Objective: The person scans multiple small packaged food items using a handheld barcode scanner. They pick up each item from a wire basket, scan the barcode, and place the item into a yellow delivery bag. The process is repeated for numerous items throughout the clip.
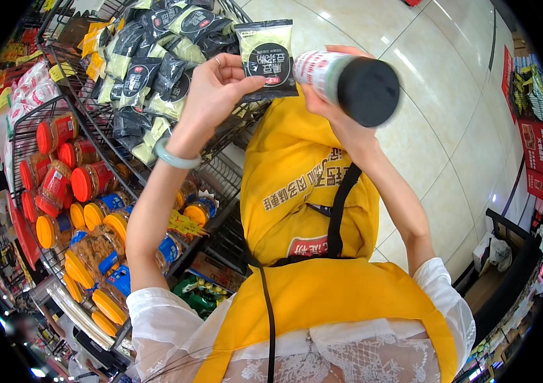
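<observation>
My left hand (221, 88) grips a small black and pale-green packet (266, 45) by its lower part, thumb across the front. The packet bears writing and stands upright, raised at the edge of a wire basket (238, 124). In my right hand (326, 112) is a jar with a black lid (372, 91) and a printed white label. The jar is tilted, its lid towards me, with my fingers wrapped around its far side. Similar black and green packets (139, 81) lie heaped in the wire basket, left of my left hand.
Plastic jars with red lids (88, 183) and jars with yellow lids (96, 253) fill another wire basket at left. A yellow sign (185, 224) juts out there. Yellow packets (95, 48) lie behind the heap. Tiled floor (434, 124) stretches right, towards red cartons (534, 148).
</observation>
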`<control>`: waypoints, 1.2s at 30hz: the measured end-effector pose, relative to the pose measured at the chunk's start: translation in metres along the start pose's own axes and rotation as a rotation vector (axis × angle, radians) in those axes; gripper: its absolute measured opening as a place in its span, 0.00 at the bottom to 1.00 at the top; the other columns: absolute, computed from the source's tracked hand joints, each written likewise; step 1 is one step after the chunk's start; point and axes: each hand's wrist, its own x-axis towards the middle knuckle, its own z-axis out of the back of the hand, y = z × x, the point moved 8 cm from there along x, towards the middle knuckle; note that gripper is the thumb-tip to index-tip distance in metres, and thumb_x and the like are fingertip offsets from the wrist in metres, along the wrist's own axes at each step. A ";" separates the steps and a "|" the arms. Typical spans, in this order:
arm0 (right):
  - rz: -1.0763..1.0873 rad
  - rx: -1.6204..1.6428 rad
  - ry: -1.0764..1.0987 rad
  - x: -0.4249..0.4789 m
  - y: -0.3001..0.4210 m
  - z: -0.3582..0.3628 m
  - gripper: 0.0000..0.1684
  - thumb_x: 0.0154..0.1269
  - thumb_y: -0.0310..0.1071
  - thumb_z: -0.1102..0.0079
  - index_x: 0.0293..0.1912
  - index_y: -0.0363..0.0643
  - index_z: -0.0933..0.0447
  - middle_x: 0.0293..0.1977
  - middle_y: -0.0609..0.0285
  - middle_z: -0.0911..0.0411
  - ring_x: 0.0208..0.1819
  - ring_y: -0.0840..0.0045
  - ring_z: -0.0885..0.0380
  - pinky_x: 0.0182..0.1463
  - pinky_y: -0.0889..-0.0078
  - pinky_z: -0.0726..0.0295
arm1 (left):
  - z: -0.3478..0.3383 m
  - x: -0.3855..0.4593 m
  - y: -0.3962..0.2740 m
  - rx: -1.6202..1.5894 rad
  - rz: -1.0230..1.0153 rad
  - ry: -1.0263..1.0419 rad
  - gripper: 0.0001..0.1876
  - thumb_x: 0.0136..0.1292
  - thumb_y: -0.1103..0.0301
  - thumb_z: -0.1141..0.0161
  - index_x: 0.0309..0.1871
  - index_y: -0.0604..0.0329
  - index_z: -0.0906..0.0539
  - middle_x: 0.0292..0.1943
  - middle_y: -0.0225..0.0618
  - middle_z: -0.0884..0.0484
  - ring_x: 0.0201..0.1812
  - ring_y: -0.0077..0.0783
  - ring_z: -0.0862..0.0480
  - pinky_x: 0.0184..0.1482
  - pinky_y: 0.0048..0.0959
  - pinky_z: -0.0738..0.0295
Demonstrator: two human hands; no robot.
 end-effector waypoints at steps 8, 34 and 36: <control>0.309 -0.116 -0.022 -0.014 0.007 -0.021 0.23 0.44 0.29 0.29 0.43 0.37 0.25 0.38 0.56 0.22 0.38 0.67 0.22 0.41 0.72 0.23 | -0.003 -0.005 0.005 0.011 -0.084 -0.103 0.13 0.54 0.73 0.33 0.39 0.62 0.26 0.30 0.25 0.23 0.32 0.14 0.25 0.36 0.13 0.34; 0.327 -0.124 0.007 0.001 0.004 -0.018 0.21 0.40 0.31 0.23 0.35 0.37 0.22 0.40 0.61 0.23 0.34 0.80 0.23 0.37 0.80 0.23 | -0.013 -0.009 -0.020 -0.215 -0.216 -0.210 0.21 0.48 0.58 0.27 0.28 0.63 0.28 0.25 0.29 0.26 0.26 0.17 0.28 0.29 0.16 0.34; 0.302 -0.139 0.060 0.003 0.007 -0.021 0.23 0.40 0.31 0.23 0.37 0.37 0.24 0.38 0.61 0.22 0.33 0.80 0.23 0.36 0.80 0.23 | -0.008 -0.006 -0.011 -0.157 -0.085 -0.261 0.19 0.50 0.61 0.29 0.33 0.62 0.28 0.28 0.30 0.25 0.28 0.17 0.27 0.30 0.17 0.32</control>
